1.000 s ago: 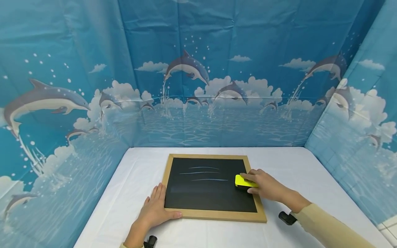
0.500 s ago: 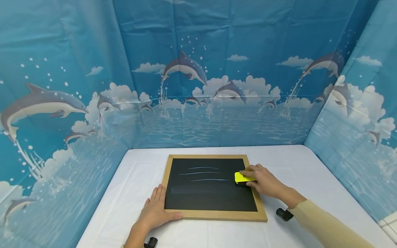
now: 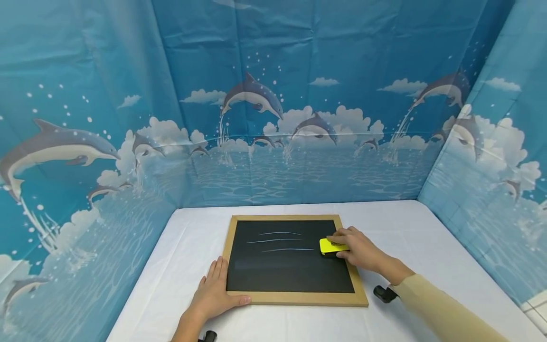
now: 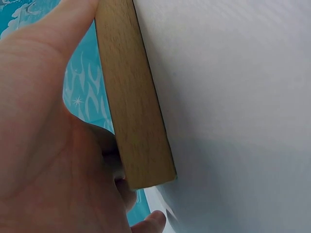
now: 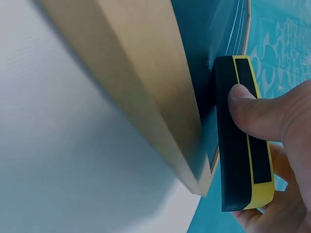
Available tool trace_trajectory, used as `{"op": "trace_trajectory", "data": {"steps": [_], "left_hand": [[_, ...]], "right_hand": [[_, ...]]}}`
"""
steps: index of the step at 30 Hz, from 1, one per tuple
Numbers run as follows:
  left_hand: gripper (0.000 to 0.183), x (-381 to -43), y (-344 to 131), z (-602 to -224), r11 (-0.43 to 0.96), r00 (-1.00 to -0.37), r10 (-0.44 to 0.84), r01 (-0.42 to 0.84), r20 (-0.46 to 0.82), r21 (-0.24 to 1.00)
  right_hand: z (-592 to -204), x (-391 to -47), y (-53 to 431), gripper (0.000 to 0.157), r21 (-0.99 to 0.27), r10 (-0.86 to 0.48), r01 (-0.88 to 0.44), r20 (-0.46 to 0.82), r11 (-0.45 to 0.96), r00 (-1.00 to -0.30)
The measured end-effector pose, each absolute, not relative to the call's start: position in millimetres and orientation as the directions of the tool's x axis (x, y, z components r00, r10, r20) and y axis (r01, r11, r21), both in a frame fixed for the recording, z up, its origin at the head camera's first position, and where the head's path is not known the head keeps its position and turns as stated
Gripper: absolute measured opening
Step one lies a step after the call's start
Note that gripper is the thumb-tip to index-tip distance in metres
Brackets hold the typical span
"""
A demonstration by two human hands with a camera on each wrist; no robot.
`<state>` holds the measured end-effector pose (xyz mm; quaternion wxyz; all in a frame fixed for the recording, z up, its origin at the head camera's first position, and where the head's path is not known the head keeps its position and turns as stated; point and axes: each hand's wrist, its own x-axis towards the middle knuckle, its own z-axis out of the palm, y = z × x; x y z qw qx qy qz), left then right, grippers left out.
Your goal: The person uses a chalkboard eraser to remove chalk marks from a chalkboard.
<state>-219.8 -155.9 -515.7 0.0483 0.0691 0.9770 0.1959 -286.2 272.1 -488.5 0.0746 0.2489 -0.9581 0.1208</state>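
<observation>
Your right hand point(image 3: 361, 251) has slid the yellow-and-black eraser point(image 3: 327, 246) a little to the left since a second ago, nearer the chalk lines point(image 3: 288, 249); your left hand point(image 3: 212, 295) has stayed at its corner. Your right fingers and thumb hold the eraser between them — fingers over the yellow top, thumb pressed to its side, as the right wrist view shows. Its black underside faces the blackboard point(image 3: 290, 276), just inside the right-hand strip of the wooden frame point(image 3: 299, 298), and its left end sticks out past your fingertips.

Left of those fingertips you have three thin, pale blue lines, one above another; the lowest ends just beside the eraser. They lie above and to the right of your left fingertips.

Your left hand grips nothing: its fingers are straight along the left side of the frame, with the thumb stretched out along the bottom edge — the lower left corner sits between them. Under the board, and below your left thumb, is the white cloth point(image 3: 278, 327); well beyond both hands' fingers hangs a blue dolphin curtain point(image 3: 273, 178).
</observation>
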Motion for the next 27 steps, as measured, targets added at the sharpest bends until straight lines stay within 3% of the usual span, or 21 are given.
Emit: {"op": "trace_trajectory", "data": {"steps": [8,27], "left_hand": [[0.134,-221.5,-157.0,-518.0,0.912,-0.985,0.142,0.092,-0.096,0.399],[0.135,-217.1,-155.2,-515.2,0.917,-0.987,0.160,0.147,-0.005,0.370]], "right_hand": [[-488.2,-294.9,258.4,0.053,-0.197,-0.483,-0.516,0.192,0.834,-0.854],[-489.4,-305.1,188.2,0.054,-0.139,-0.574,-0.611,0.232,0.779,-0.785]]}}
